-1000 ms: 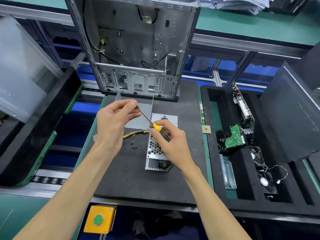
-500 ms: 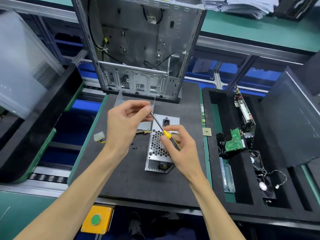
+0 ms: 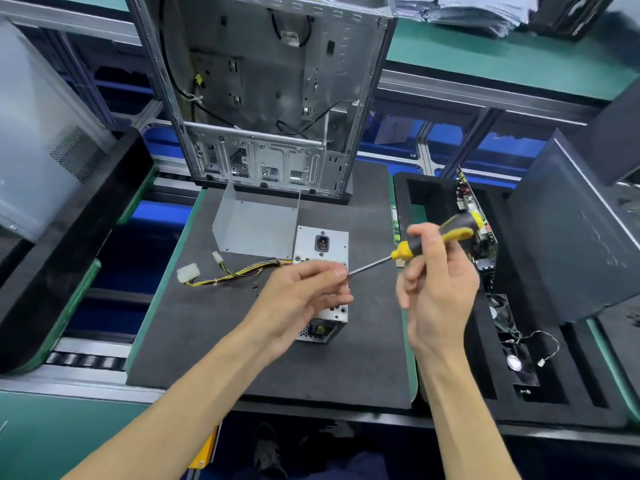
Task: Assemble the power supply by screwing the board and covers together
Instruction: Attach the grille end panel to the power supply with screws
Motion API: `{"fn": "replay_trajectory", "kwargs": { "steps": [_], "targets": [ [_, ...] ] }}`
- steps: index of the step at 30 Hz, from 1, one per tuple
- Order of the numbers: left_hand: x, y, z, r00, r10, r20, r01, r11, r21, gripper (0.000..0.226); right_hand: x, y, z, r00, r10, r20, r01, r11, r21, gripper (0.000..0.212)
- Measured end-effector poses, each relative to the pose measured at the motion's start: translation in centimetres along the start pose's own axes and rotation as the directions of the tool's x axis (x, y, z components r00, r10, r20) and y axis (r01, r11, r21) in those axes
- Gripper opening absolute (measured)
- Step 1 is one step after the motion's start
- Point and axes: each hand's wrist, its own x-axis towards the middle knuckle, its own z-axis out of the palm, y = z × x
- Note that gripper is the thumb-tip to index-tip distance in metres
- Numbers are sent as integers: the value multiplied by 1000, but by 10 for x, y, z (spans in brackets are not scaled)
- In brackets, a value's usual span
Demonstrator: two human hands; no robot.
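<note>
From the head camera, the screwdriver [image 3: 429, 245] had swung since the earlier frames: its handle, which had sat low over the power supply [image 3: 322, 271], had risen up and to the right, so the shaft now ran nearly level, handle high to the right and tip low to the left. The view itself had also shifted, bringing the loose metal cover [image 3: 256, 226] and the yellow-and-black cable bundle [image 3: 235, 271] into plainer sight.

The right hand [image 3: 438, 289] gripped the yellow-and-black handle with curled fingers. The left hand [image 3: 304, 296] held its thumb and fingertips [image 3: 337, 271] pinched together at the shaft's tip; whether a screw sat between them was too small to tell.

Both hands hung above the power supply, which lay on the dark worktop [image 3: 207, 341] with its long axis running away from the person, socket end far, partly hidden under the left hand. The tip pointed sideways, not down at the casing, so the coming move likely turned on tipping the shaft upright over a screw hole; the left hand was nearer to it.
</note>
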Motion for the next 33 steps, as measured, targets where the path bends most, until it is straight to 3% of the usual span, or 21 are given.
{"fn": "replay_trajectory", "kwargs": {
  "steps": [3,5,8,11,16,18,20,23,26,28,33],
  "targets": [
    [-8,-14,11,999,-44,22,46,994,-98,15,7,-4,11,999,-43,-12,43,999,-4,23],
    [-10,-18,14,1000,26,-15,-27,995,-95,14,8,-2,14,999,-37,-26,37,999,-15,25],
    [-12,-14,15,971,221,-90,-214,973,85,1,10,5,11,990,81,-112,-78,996,32,29],
    [-10,-11,14,926,373,-49,-336,879,337,10,10,16,5,946,259,-197,-230,960,159,31],
    [-12,-8,13,931,365,21,-325,800,504,5,5,35,-8,876,420,-236,-340,886,315,30],
    [-10,-8,3,909,416,-35,-318,743,589,3,8,37,-12,890,378,-257,-305,910,282,32],
    [-4,-9,-11,843,534,-65,-302,569,765,8,14,35,-14,932,247,-264,-208,964,166,33],
    [6,-13,-23,823,566,53,-241,264,934,27,27,28,-11,985,-18,-170,6,997,-72,29],
    [14,-23,-24,821,546,166,-228,47,973,38,39,22,-1,982,-188,-10,181,957,-228,27],
    [16,-28,-24,808,559,185,-214,-14,977,38,46,22,7,971,-230,68,240,924,-298,25],
    [15,-32,-26,795,579,183,-206,-27,978,40,54,38,14,955,-238,178,292,861,-416,31]
  ]
}}
